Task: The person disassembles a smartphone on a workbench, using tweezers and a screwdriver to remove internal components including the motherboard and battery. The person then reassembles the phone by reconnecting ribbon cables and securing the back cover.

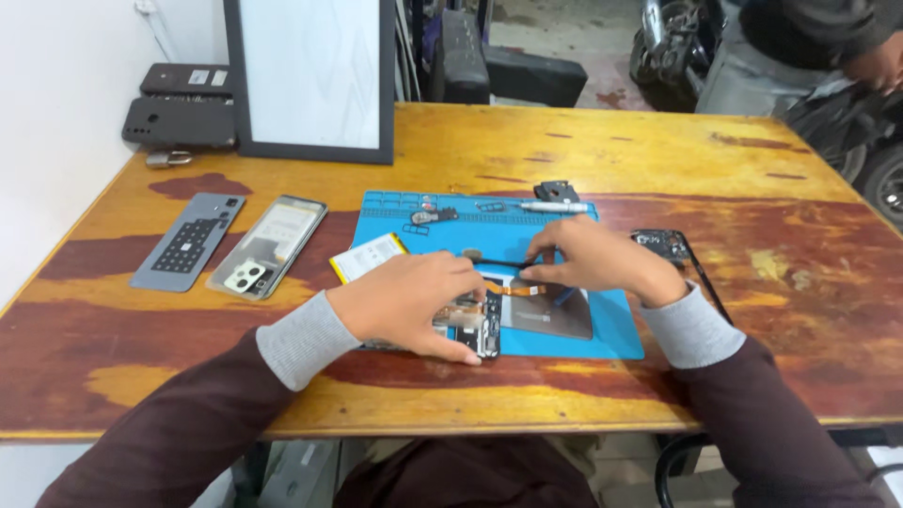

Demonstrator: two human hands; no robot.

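An opened phone (pixel 527 315) lies on a blue work mat (pixel 616 334), its inner boards and an orange flex cable (pixel 515 289) showing. My left hand (pixel 409 303) rests on the phone's left end, fingers spread and pressing it down. My right hand (pixel 593 259) is pinched on a thin black tool (pixel 499 263) whose tip reaches over the phone's inside. A phone battery (pixel 369 256) with a yellow edge lies on the mat's left corner.
A grey back cover (pixel 188 242) and a second phone shell (pixel 268 246) lie on the wooden table at left. A silver pen-like tool (pixel 555 207) and small parts (pixel 435 216) sit at the mat's far edge. A framed panel (pixel 310 80) stands behind. Another person sits at far right.
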